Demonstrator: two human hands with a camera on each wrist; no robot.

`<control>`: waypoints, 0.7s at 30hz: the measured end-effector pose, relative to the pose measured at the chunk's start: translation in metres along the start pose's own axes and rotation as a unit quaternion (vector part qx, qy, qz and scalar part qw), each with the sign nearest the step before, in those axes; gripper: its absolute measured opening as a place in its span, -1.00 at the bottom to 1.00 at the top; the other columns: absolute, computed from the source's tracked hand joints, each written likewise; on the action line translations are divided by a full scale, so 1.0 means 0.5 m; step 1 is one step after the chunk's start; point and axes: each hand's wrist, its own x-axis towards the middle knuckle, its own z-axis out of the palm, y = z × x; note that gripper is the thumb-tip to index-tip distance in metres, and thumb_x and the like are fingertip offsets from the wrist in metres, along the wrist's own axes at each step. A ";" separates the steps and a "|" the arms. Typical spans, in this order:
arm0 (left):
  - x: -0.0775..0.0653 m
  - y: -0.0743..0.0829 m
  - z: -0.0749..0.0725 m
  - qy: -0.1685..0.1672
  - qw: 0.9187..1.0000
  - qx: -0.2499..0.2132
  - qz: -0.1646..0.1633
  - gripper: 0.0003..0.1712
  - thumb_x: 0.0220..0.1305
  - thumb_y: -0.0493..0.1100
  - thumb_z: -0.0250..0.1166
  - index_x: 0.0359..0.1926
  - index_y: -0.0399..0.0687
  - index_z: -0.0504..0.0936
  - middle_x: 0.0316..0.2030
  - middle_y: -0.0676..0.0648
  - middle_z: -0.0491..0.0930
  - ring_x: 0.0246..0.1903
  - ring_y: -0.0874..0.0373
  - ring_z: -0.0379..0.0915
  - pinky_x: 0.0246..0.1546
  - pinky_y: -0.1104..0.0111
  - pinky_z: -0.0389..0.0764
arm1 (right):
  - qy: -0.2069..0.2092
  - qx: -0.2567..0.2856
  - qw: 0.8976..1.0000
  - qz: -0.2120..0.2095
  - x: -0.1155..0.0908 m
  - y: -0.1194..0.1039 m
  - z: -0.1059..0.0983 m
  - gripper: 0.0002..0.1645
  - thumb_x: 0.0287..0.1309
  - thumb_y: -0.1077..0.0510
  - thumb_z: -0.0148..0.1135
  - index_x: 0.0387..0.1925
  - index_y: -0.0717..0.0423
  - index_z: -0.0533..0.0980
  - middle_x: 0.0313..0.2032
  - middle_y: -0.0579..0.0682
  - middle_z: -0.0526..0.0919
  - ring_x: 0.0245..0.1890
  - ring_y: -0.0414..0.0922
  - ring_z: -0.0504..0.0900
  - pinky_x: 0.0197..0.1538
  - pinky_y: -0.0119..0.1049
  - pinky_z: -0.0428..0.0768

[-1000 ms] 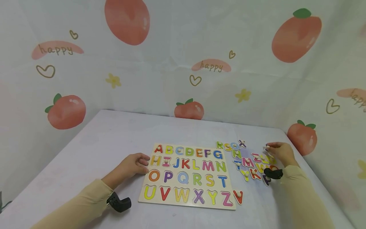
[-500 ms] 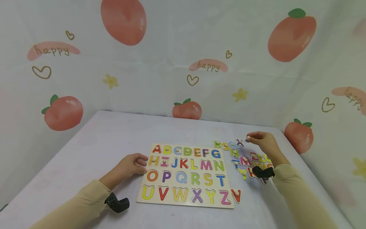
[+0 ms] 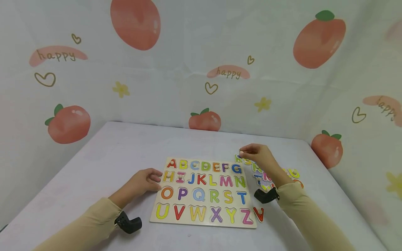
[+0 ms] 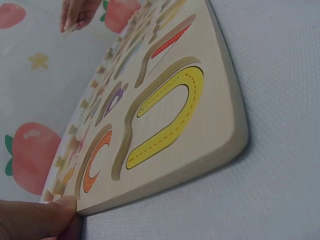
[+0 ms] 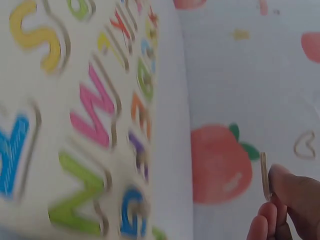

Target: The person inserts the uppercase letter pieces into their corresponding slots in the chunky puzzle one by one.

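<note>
My right hand (image 3: 259, 155) pinches the small knob of a letter puzzle piece (image 5: 265, 176) above the board's far right corner. The piece shows edge-on in the right wrist view, so its letter is hidden. My left hand (image 3: 144, 181) rests at the left edge of the wooden alphabet board (image 3: 205, 223), its thumb (image 4: 55, 215) touching that edge in the left wrist view. Knobbed letters A to I sit in the upper slots. The J slot (image 3: 191, 179) and those after it show only printed, recessed letters.
Loose letter pieces lie right of the board, including a blue T (image 3: 258, 180) and a yellow U (image 3: 293, 173), partly hidden by my right arm. A red V piece (image 3: 259, 214) lies beside the board's near right corner. A printed cloth (image 3: 176, 69) hangs behind the table.
My right hand has carried the pinched piece leftward from the far right, over the loose letters, to the board's far right corner. My left hand has stayed at the board's edge.
</note>
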 end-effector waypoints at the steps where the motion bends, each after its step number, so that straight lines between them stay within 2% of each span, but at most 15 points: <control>1: 0.000 0.000 0.000 0.000 1.000 0.000 0.000 -0.44 0.01 -0.29 0.46 0.08 -0.30 0.52 -0.23 -0.10 0.58 -0.33 0.15 0.48 -0.22 0.30 0.57 | -0.006 0.004 1.000 -0.005 -0.001 -0.007 0.012 -0.59 0.20 -0.03 0.29 -0.04 0.16 0.59 -0.12 0.07 0.69 -0.07 -0.02 0.62 0.15 -0.04 0.48; 8: -0.003 0.003 0.000 -0.002 1.000 0.004 0.001 -0.44 0.01 -0.29 0.45 0.08 -0.31 0.52 -0.23 -0.10 0.59 -0.31 0.15 0.50 -0.20 0.28 0.58 | -0.050 0.028 0.998 -0.019 -0.011 -0.053 0.114 -0.78 0.15 0.13 0.34 -0.18 0.14 0.63 -0.31 -0.01 0.70 -0.20 0.06 0.64 -0.01 -0.14 0.57; 15: -0.001 0.002 0.001 -0.004 1.000 0.006 0.000 -0.43 0.01 -0.29 0.45 0.09 -0.32 0.51 -0.23 -0.10 0.59 -0.31 0.15 0.50 -0.20 0.28 0.58 | -0.092 0.023 0.995 -0.021 -0.014 -0.080 0.201 -0.86 0.10 0.16 0.38 -0.27 0.06 0.65 -0.37 -0.08 0.67 -0.34 -0.17 0.59 -0.14 -0.35 0.55; 21: 0.000 0.000 0.002 -0.002 1.000 0.002 -0.007 -0.43 0.03 -0.29 0.44 0.10 -0.29 0.51 -0.22 -0.11 0.59 -0.30 0.14 0.50 -0.20 0.30 0.58 | -0.121 0.014 0.992 -0.018 -0.005 -0.091 0.246 -0.86 0.09 0.14 0.40 -0.28 0.03 0.63 -0.39 -0.10 0.65 -0.36 -0.19 0.60 -0.19 -0.37 0.50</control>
